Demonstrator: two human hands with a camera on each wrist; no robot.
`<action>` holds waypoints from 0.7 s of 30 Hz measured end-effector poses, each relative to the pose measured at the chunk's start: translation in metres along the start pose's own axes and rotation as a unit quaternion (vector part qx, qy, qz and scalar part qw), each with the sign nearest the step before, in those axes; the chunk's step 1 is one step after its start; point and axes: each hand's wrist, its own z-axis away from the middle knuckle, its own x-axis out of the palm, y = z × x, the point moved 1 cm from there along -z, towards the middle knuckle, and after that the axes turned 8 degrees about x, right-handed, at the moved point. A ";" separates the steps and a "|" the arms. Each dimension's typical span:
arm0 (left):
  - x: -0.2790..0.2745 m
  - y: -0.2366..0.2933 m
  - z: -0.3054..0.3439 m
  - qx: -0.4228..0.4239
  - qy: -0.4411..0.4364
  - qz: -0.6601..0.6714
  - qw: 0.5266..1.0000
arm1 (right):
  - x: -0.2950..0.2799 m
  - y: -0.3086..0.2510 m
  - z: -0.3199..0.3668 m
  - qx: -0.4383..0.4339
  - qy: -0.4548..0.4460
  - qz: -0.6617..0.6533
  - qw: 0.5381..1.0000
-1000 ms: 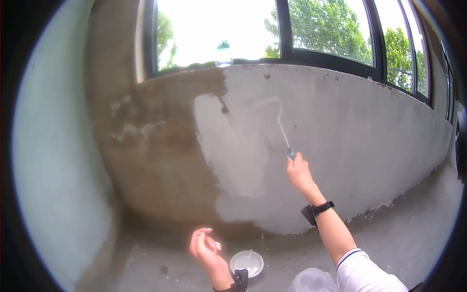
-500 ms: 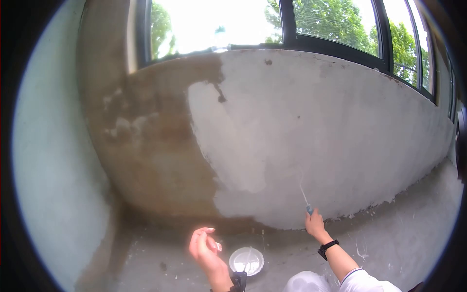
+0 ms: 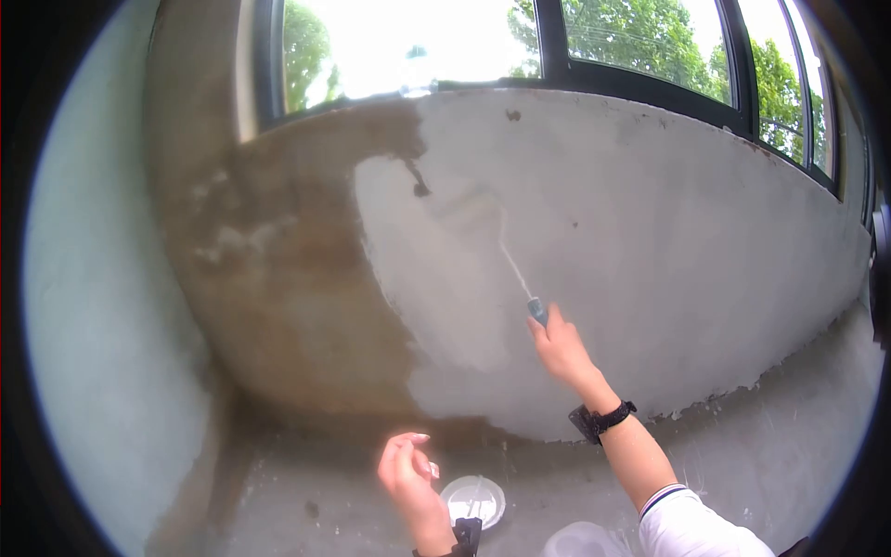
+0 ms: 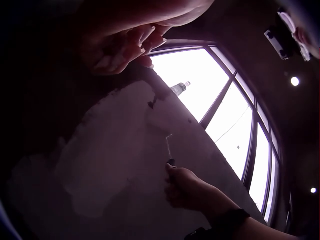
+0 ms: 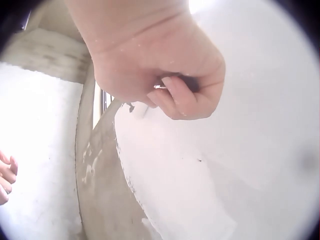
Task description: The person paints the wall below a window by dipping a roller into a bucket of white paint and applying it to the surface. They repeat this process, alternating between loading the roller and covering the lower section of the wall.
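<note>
The right hand grips the blue-grey handle of a paint roller whose thin wire frame runs up to a pale roller head on the wall. In the right wrist view the fingers of the right hand curl round the handle, mostly hidden in the fist. White coating covers the wall's right part; the left part is bare brown. The left hand hangs loosely curled and holds nothing, beside a white bucket with a pale stick in it.
A clear bottle stands on the window sill, below dark-framed windows. A pale green wall rises at the left. Splashes mark the grey floor. Something white and translucent shows at the bottom edge.
From half a second ago, the right hand and roller have moved up and left, bringing the roller head near the dark patch. The left hand has shifted slightly right.
</note>
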 end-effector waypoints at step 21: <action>-0.011 0.027 -0.004 -0.009 0.010 0.034 0.999 | 0.020 -0.181 -0.026 -0.042 0.059 0.055 0.996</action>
